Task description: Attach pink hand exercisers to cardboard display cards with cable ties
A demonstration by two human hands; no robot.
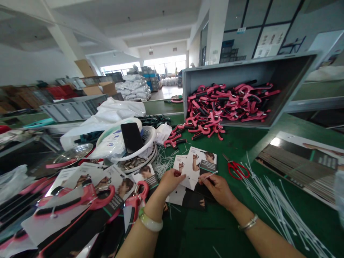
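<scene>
A printed backing card (pixel 192 175) stands tilted in front of me, over another card (pixel 178 195) that lies on the green tabletop. At its left edge my left hand (pixel 170 182) is closed, thumb and fingers pinching the card. My right hand (pixel 219 190) pinches a white cable tie (pixel 211 175) at the card's right side, its head end sticking out past the fingers. Small dark holes show in the card between the hands. Part of the tie is hidden by the fingers. Red-handled scissors (pixel 238 170) lie just beyond my right hand.
A grey crate (pixel 249 64) on its side spills pink-and-black hand grips (pixel 215 107). Loose cable ties (pixel 279 211) and stacked cards (pixel 298 168) lie right. On the left are grips on cards (pixel 88 200) and a white basin (pixel 152 138) bearing a phone (pixel 132 138).
</scene>
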